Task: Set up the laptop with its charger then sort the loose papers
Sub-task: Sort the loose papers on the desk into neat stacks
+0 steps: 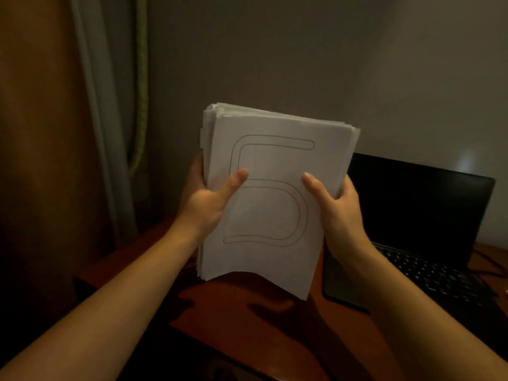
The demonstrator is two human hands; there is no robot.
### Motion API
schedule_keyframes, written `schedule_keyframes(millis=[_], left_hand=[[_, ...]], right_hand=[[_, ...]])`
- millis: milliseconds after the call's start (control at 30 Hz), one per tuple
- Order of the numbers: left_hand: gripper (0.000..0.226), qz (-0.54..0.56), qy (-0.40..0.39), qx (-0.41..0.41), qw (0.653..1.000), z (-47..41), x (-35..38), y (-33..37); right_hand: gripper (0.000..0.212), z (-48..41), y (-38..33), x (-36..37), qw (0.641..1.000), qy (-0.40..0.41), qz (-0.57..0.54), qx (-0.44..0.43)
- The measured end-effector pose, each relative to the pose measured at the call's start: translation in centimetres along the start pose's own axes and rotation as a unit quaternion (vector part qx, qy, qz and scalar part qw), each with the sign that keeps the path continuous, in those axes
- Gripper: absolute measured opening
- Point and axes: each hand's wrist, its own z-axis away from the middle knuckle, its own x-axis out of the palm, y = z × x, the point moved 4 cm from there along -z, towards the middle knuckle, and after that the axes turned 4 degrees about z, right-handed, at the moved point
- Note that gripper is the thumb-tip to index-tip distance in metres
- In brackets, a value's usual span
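Left hand (pixel 209 199) and right hand (pixel 338 207) grip a thick, curling white paper stack (pixel 275 166).

Stack of papers (pixel 275 193) held upright above the desk (pixel 247 320), left hand (pixel 209 199) at its left edge, right hand (pixel 338 213) at its right. Open laptop (pixel 417 232) on the desk, right of and behind the stack. Curtain (pixel 55 119) at far left.

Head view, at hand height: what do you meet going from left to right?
First the curtain, then left hand, stack of papers, right hand, laptop.
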Motion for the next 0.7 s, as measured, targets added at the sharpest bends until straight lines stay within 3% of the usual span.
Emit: schedule_keyframes(millis=[67,167,233,367,467,567,700], left_hand=[[0.072,0.014,0.004,0.0,1.0,-0.3,-0.4,-0.5],[0.057,0.026,0.001,-0.069,0.997,0.3,-1.0,-2.6],[0.051,0.03,-0.004,-0.105,0.994,0.6,-0.9,-3.6],[0.023,0.016,0.059,-0.092,0.994,0.4,0.0,-3.0],[0.028,0.018,0.068,-0.107,0.992,0.6,0.0,-3.7],[0.031,0.011,0.047,-0.171,0.984,1.3,-1.0,-5.5],[0.031,-0.039,0.03,-0.191,0.98,0.6,-1.4,-6.7]], right_hand=[[0.061,-0.3,0.1,-0.2,1.0,-0.002,0.0,0.0],[0.069,0.5,2.2,0.0,0.999,-0.016,0.0,0.043],[0.061,1.2,3.6,0.5,0.997,-0.032,-0.014,0.062],[0.046,1.0,2.8,1.5,1.0,0.003,-0.015,0.018],[0.046,0.9,2.9,1.6,1.0,0.001,0.014,-0.009],[0.048,1.6,5.7,0.8,0.999,-0.008,0.032,0.043],[0.051,1.5,7.3,0.5,0.995,-0.026,0.073,0.058]])
